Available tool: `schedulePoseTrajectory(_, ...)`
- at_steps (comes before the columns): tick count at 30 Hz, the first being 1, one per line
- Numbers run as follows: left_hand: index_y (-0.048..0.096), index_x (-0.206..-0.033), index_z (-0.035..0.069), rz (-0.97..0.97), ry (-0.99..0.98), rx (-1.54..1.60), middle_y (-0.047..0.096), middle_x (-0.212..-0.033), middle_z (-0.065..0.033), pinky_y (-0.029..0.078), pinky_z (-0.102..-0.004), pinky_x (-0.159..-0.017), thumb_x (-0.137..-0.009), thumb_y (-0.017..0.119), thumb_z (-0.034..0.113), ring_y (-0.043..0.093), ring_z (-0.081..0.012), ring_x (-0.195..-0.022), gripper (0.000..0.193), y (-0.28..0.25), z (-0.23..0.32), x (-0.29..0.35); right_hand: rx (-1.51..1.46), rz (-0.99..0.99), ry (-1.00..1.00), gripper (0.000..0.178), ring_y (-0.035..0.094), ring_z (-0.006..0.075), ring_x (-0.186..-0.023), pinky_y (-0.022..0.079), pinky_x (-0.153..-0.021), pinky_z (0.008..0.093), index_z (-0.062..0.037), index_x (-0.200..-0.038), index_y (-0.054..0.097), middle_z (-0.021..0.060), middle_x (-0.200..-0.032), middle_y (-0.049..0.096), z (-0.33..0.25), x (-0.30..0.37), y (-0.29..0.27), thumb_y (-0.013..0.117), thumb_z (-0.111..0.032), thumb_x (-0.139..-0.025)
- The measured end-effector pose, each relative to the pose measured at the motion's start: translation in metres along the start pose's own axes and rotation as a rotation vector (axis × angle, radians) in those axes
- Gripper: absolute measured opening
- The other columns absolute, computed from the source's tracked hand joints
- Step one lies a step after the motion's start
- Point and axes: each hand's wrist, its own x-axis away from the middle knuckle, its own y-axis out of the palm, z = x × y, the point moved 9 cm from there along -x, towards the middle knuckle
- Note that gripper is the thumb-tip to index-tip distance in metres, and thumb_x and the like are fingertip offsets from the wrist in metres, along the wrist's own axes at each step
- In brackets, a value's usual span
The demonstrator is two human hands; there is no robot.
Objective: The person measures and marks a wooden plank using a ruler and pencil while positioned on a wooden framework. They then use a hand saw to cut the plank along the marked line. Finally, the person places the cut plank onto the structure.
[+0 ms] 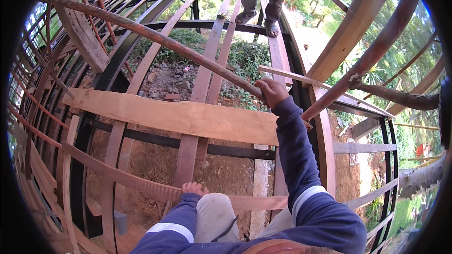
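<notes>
My right hand [274,92] is closed round the near end of a long rusty pole [165,42], which slants up to the far left. Lower down, my left hand [194,188] curls its fingers over the edge of a reddish grooved plank [141,184] in front of my knees. Between my hands, a wide pale board [188,117] with an uneven edge lies across the beams. A narrow reddish beam [201,84] runs away from me beneath that board.
Black metal joists [245,152] and spaced wooden beams form an open frame above bare soil [155,153], rubble and plants. A person in dark trousers and sandals [272,27] stands on the far beams. Thick timber posts [353,28] and a rusty pipe [372,56] rise at right.
</notes>
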Motion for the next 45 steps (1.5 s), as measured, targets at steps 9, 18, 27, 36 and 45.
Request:
schedulePoseTrajectory(9, 0.077, -0.088, 0.015, -0.165, -0.057, -0.021, 0.072, -0.095, -0.0078, 0.038, -0.0448, -0.099, -0.077, 0.064, 0.047, 0.063, -0.0252, -0.1, 0.036, 0.018, -0.005, 0.0, 0.165, 0.257, -0.199, 0.02, 0.054, 0.0109, -0.062, 0.046, -0.058, 0.0279, -0.0004, -0.096, 0.071, 0.0038, -0.069, 0.061, -0.047, -0.014, -0.044, 0.073, -0.019, -0.088)
schedulePoseTrajectory(18, 0.076, -0.087, 0.014, -0.167, -0.066, 0.063, 0.072, -0.098, -0.0078, 0.037, -0.0451, -0.099, -0.077, 0.062, 0.048, 0.062, -0.0238, -0.103, 0.037, 0.007, -0.001, -0.001, 0.294, 0.483, -0.555, 0.027, 0.067, 0.022, -0.074, 0.053, -0.072, 0.0349, -0.0064, -0.102, 0.07, 0.0099, -0.081, 0.071, -0.244, -0.112, -0.095, 0.07, -0.027, -0.086)
schedulePoseTrajectory(27, 0.076, -0.087, 0.015, -0.148, -0.084, 0.055, 0.071, -0.097, -0.0075, 0.037, -0.0455, -0.1, -0.077, 0.063, 0.047, 0.062, -0.0232, -0.102, 0.037, 0.011, -0.004, 0.001, 0.538, 0.83, -0.548, 0.037, 0.072, 0.0301, -0.086, 0.055, -0.08, 0.0422, -0.0033, -0.104, 0.068, 0.0158, -0.091, 0.073, -0.324, -0.217, -0.137, 0.073, -0.033, -0.084)
schedulePoseTrajectory(36, 0.075, -0.08, 0.014, -0.051, -0.047, 0.094, 0.071, -0.09, -0.0082, 0.039, -0.0469, -0.094, -0.074, 0.065, 0.045, 0.063, -0.0246, -0.095, 0.034, 0.012, -0.005, 0.003, 0.705, 0.928, -0.137, 0.049, 0.068, 0.0374, -0.103, 0.052, -0.092, 0.044, -0.0038, -0.107, 0.072, 0.0211, -0.107, 0.071, -0.294, -0.238, -0.188, 0.068, -0.048, -0.085)
schedulePoseTrajectory(45, 0.076, -0.081, 0.013, -0.032, -0.02, 0.068, 0.071, -0.089, -0.0096, 0.04, -0.0449, -0.093, -0.074, 0.065, 0.045, 0.064, -0.0262, -0.091, 0.035, 0.012, -0.001, -0.001, 0.335, 0.836, -0.344, 0.034, 0.073, 0.0277, -0.084, 0.061, -0.076, 0.0373, -0.0043, -0.108, 0.071, 0.0151, -0.098, 0.073, -0.265, -0.196, -0.215, 0.073, -0.029, -0.085)
